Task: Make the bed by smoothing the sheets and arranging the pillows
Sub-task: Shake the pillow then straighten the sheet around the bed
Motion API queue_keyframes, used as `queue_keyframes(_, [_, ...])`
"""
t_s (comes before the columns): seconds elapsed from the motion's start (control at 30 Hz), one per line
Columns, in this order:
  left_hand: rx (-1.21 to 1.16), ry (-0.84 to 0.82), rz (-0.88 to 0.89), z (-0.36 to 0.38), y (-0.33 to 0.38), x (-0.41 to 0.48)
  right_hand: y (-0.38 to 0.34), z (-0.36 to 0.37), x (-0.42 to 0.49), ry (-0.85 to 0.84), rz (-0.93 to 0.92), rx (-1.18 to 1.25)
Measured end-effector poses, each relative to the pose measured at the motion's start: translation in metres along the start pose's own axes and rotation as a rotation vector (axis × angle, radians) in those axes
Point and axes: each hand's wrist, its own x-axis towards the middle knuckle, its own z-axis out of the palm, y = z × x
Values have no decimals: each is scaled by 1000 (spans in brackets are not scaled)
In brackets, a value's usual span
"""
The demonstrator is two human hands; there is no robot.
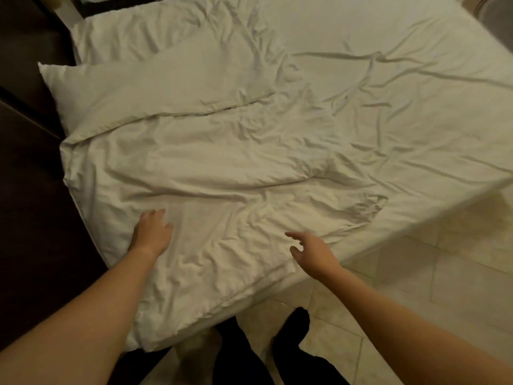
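We're maybe halfway: L hand (pixel 152 232) presses flat, fingers straight, on the creased duvet (pixel 222 173) at the bed's near corner, R hand (pixel 312 250) hovers open-fingered just above it, pillows (pixel 155 87) overlapping, sheet (pixel 388 65) wrinkled, so smoothing's left to do.

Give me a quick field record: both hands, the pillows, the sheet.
left hand: palm down on near pillow
right hand: open, fingers spread, over near pillow's edge; contact unclear
near pillow: heavily creased, at bed's near corner
second pillow: beyond it, overlapping third pillow by headboard
sheet: wrinkled, not yet smoothed
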Motion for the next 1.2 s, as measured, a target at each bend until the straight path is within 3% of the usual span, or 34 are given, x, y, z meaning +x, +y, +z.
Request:
queue_keyframes(0.23, [-49, -213, 17, 128, 39, -66, 83, -68, 33, 143, 65, -65])
queue_keyframes(0.4, [-27, -262, 107, 192, 67, -82, 137, -104, 68, 262, 186, -71])
queue_keyframes(0.67, [82, -110, 299, 236, 111, -80, 200, -137, 126, 333, 244, -83])
queue_keyframes(1.0, [59, 133, 162, 293, 135, -92, 256, -159, 180, 255, 225, -33])
queue_keyframes(1.2, [-20, 177, 154, 292, 138, -108, 270, -191, 170, 235, 31, -119])
